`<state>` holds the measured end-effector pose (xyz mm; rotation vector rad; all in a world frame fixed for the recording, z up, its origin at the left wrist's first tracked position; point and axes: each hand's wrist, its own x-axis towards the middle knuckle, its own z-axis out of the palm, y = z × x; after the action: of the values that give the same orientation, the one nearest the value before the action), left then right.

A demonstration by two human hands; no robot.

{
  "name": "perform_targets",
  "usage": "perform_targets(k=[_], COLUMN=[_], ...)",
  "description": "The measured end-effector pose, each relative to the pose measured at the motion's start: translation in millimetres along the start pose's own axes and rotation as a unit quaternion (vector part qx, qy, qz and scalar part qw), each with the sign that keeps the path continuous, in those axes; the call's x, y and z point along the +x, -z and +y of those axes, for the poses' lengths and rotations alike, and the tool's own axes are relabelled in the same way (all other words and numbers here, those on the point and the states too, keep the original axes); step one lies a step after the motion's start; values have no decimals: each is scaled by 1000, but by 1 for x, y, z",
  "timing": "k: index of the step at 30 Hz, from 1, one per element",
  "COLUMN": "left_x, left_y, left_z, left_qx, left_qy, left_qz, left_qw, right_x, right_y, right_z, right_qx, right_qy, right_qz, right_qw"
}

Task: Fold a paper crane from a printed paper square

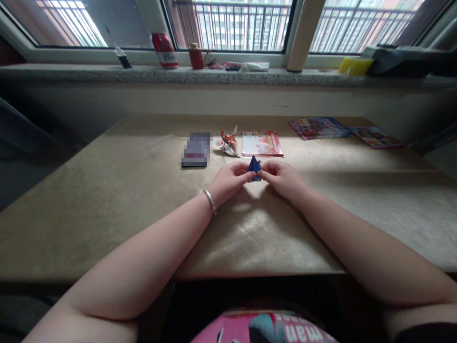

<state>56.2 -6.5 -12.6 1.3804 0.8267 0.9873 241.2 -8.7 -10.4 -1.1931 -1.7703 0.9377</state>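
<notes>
A small blue folded paper piece (254, 166) is held just above the beige table (124, 190) near its middle. My left hand (230, 181), with a silver bracelet on the wrist, pinches its left side. My right hand (282, 178) pinches its right side. Both hands have their fingers closed on the paper, and the fingertips meet at its lower edge. Part of the paper is hidden behind my fingers.
Behind my hands lie a finished red-and-white folded paper figure (227, 142), a red printed sheet (262, 143) and a blurred dark rectangle (196, 149). Two more printed sheets (319, 127) (375, 136) lie at the far right. The windowsill holds a red can (164, 49) and small items.
</notes>
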Motion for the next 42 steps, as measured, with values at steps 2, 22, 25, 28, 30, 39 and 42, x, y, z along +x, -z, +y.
perform_targets(k=[2, 22, 25, 28, 30, 39, 42], left_x=[1, 2, 1, 2, 2, 1, 0], left_y=[1, 2, -1, -3, -3, -4, -6], left_z=[1, 3, 2, -1, -4, -1, 2], left_qx=[5, 90, 56, 15, 2, 72, 84], left_qy=[7, -60, -64, -64, -65, -75, -81], left_qz=[2, 75, 69, 67, 62, 62, 58], left_qw=[1000, 991, 994, 996, 996, 993, 992], right_x=[0, -8, -11, -12, -12, -9, -9], right_y=[0, -1, -4, -7, -7, -3, -3], right_z=[-1, -10, -14, -15, -16, -15, -14], right_qx=[29, -98, -78, -56, -37, 8, 13], right_qy=[-7, 119, 132, 125, 108, 56, 58], right_qz=[-7, 40, 21, 6, 5, 20, 22], right_qw=[1000, 987, 988, 991, 993, 998, 998])
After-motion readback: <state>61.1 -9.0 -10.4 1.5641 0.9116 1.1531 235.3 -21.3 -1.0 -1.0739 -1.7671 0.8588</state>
